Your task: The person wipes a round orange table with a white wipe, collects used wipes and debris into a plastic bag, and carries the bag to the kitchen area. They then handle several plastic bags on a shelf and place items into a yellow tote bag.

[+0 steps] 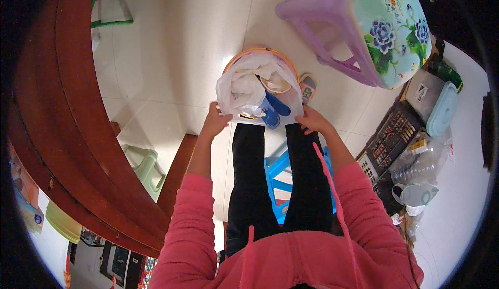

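Observation:
A translucent white plastic bag (pixel 223 90) lines a round bin with an orange-yellow rim (pixel 265 50), on the floor in front of my knees. My left hand (pixel 218 120) pinches the near left edge of the bag. On the near right edge, my right hand (pixel 312 120) holds the plastic between thumb and fingers. The bag's mouth is spread wide. Inside lie crumpled white material (pixel 247 88), a pale round bowl or cup (pixel 276 83) and blue items (pixel 272 111) whose kind I cannot tell. The bin's lower wall is hidden.
A purple plastic stool (pixel 331 20) with a flowered top stands at the upper right. One shoe (pixel 308 88) is beside the bin. A blue stool (pixel 278 168) shows between my legs. Dark red wooden furniture (pixel 74 94) curves along the left; boxes and a clear plastic bottle (pixel 419 164) line the right.

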Demonstrator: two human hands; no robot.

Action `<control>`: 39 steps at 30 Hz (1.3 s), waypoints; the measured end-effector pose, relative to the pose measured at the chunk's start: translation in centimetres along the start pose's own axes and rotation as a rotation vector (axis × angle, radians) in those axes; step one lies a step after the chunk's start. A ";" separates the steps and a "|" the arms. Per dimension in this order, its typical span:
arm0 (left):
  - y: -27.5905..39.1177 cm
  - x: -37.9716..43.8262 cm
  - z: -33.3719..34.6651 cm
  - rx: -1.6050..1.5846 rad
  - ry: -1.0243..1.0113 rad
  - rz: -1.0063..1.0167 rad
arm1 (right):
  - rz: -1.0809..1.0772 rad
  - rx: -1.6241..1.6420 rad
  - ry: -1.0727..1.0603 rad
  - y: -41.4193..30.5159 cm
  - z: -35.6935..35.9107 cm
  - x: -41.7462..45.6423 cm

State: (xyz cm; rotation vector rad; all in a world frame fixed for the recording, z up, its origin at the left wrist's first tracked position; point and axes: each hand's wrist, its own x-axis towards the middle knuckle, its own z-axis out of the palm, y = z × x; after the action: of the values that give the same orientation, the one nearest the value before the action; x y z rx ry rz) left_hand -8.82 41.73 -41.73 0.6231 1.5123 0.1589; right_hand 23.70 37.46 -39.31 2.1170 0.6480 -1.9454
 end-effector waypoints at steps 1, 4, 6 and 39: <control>0.6 -0.1 0.2 0.024 0.072 0.108 | -0.099 -0.078 0.198 -0.5 0.3 0.2; 1.8 3.5 0.0 0.436 0.153 0.170 | -0.242 -0.458 0.465 -2.6 0.9 0.9; 4.0 2.7 0.5 0.731 0.279 0.201 | -0.294 -0.594 0.538 -4.2 1.4 0.2; 21.7 -17.4 -11.0 0.593 0.669 0.516 | -0.780 -0.524 0.706 -24.5 -4.0 -21.1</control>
State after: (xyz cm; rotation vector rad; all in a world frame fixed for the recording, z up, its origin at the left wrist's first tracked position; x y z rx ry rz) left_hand -14.80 54.75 -15.49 1.5501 2.0256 0.3410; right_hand 15.61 56.92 -14.43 2.3132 2.0870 -0.9474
